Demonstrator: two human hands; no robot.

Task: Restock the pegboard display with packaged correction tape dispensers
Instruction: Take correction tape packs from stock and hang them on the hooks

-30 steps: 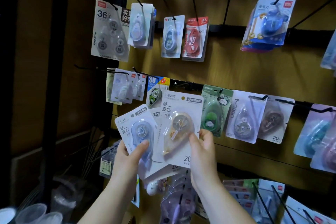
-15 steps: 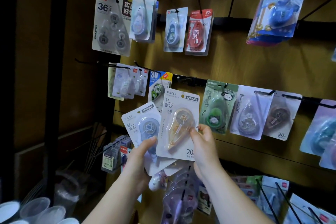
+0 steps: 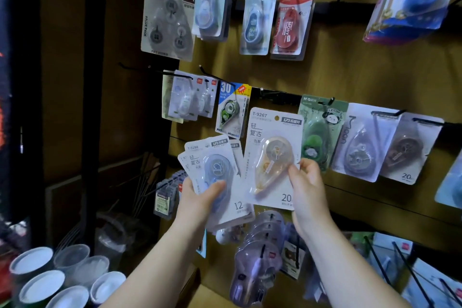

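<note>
Holding the orange pack point(image 3: 272, 157) upright by its lower right edge, the right hand point(image 3: 306, 185) keeps it before the pegboard point(image 3: 350, 77), the dispenser's narrow tip pointing down-left. The left hand point(image 3: 200, 197) clamps a fan of blue packs point(image 3: 215, 167); its thumb hides part of the front one, and how many lie behind is unclear.

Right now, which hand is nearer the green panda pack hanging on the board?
Right. The right hand holds the orange pack just beside the panda pack; the left hand is farther left.
</note>
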